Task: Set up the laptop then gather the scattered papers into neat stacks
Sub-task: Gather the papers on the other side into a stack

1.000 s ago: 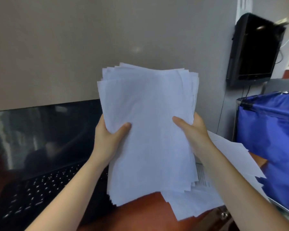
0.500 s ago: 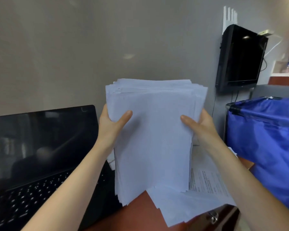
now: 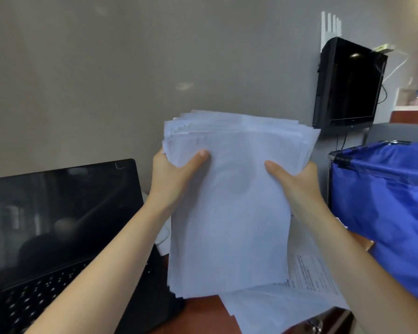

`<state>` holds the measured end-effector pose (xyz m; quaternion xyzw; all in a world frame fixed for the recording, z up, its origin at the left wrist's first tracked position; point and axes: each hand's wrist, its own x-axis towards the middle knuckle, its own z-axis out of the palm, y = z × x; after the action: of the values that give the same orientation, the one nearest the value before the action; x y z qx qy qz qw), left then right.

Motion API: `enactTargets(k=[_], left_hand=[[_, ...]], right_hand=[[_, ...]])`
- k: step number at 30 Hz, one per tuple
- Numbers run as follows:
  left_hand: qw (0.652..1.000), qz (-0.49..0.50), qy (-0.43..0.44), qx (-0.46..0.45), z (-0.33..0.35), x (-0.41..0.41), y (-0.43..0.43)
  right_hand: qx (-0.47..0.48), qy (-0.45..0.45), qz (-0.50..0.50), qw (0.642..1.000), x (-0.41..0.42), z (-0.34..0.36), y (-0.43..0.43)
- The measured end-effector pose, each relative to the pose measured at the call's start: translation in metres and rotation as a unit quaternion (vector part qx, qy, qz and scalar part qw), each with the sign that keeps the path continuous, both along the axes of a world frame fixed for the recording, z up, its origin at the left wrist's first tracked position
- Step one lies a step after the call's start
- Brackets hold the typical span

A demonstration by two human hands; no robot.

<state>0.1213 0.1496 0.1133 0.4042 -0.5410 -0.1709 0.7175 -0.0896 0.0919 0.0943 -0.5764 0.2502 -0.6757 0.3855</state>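
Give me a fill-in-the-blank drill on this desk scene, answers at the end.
The laptop has its lid ____.
The paper stack, gripped by the left hand and right hand, is on the laptop's ____ side.
The fabric bin beside the desk is coloured ____.
Answers: open; right; blue.

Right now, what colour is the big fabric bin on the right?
The fabric bin is bright blue, seen best in the head view.

The laptop [image 3: 58, 225] sits on the left. The stack [image 3: 229, 213] is beside it, above loose papers [image 3: 287, 307]. The bag [image 3: 384, 201] is right.
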Motion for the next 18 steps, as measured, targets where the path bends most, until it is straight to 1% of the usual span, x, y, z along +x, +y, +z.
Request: enactTargets(k=[4, 6, 9, 10, 13, 15, 18], left_hand=[[1.0, 0.004, -0.018, -0.025, 0.011, -0.004, -0.004], [1.0, 0.003, -0.016, -0.005, 0.002, 0.001, -0.008], [1.0, -0.013, 0.01, 0.027, -0.017, 0.011, -0.013], [0.999, -0.019, 0.013, 0.029, -0.019, 0.011, -0.013], [0.999, -0.025, -0.005, 0.021, -0.011, 0.004, -0.013], [1.0, -0.022, 0.0, 0.01, -0.004, 0.001, -0.014], [1.0, -0.017, 0.013, 0.0, -0.002, 0.004, -0.015]], right_hand=[[-0.023, 0.012, -0.013, 1.0, -0.004, 0.011, -0.003], [-0.022, 0.024, 0.007, 0.999, -0.009, 0.007, -0.004], [-0.017, 0.01, 0.059, 0.998, -0.015, -0.006, -0.004], [-0.014, 0.01, 0.059, 0.998, -0.014, -0.008, -0.002], [-0.017, 0.022, 0.016, 0.999, -0.006, -0.005, 0.002], [-0.021, 0.054, 0.025, 0.998, -0.006, 0.0, -0.001], [-0.032, 0.064, 0.044, 0.996, -0.012, 0.006, -0.004]])
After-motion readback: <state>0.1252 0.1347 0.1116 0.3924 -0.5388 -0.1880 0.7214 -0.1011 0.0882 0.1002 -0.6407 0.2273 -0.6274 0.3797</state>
